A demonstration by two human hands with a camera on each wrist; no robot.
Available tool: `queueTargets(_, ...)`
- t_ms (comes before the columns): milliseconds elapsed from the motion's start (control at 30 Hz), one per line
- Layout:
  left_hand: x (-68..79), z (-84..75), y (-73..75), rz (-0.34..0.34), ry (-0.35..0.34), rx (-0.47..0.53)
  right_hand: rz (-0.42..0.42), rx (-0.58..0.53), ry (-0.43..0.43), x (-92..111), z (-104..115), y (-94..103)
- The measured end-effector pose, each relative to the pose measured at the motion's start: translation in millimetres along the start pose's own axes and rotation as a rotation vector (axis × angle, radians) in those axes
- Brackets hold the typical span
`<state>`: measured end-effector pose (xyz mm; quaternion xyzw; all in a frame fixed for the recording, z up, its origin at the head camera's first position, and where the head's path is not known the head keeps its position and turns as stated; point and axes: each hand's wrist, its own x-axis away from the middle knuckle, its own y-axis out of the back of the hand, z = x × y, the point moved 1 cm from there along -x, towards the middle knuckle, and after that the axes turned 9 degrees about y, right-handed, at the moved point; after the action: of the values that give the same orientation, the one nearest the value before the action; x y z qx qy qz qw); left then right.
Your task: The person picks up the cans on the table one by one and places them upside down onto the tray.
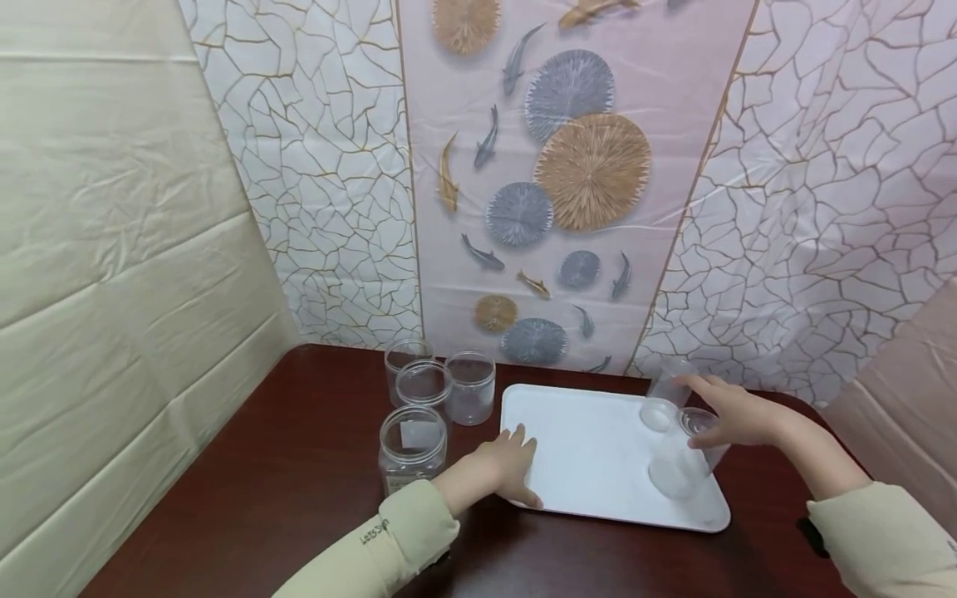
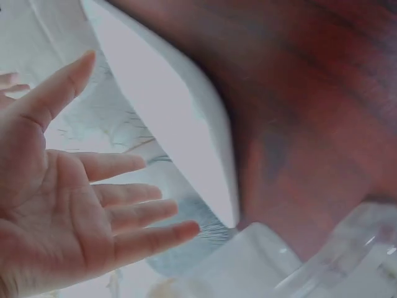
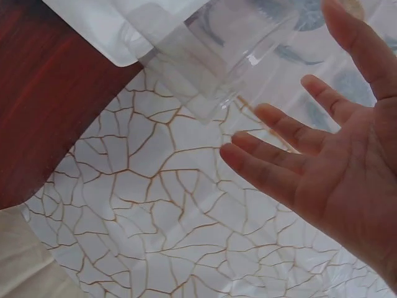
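Note:
A white rectangular tray (image 1: 591,457) lies on the table, and my left hand (image 1: 503,467) is over its left end with fingers spread. From the left wrist view, that palm is bare. My right hand (image 1: 736,413) hovers by the rim of a clear plastic jar (image 1: 676,472) standing on the tray's right part. Its fingers are spread, and the right wrist view shows the jar beyond the fingertips with nothing in the palm. Behind that jar, another clear jar (image 1: 660,411) stands at the tray's back right corner, partly covered by my right hand.
Several clear open-topped jars stand left of the tray, among them a front jar (image 1: 413,448) beside my left forearm and a jar (image 1: 471,389) near the tray's back left corner. A patterned sheet (image 1: 344,208) hangs behind the dark red table (image 1: 247,498).

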<state>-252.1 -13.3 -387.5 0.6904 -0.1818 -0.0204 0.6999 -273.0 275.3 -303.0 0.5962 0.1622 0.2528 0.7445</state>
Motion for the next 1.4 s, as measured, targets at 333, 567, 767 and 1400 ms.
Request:
queueTargets(333,12.3,22.8,25.8,-0.207,-0.154,0.038,-0.233,0.146,0.149,2.0,25.9,0.4)
queueTargets(567,19.4,48.8,61.5,-0.443,-0.185,0.127,-0.342,0.181,0.204,-1.9,55.2,1.2)
queueTargets(767,17.0,72.4,85.8,-0.601,-0.126,0.261,-0.445,0.2,0.273,-4.9,76.3,-6.9)
queueTargets(1400,-33.9,155.0,91.2,-0.744,0.163,0.373,-0.567,0.162,0.35,-4.2,105.8,-40.7)
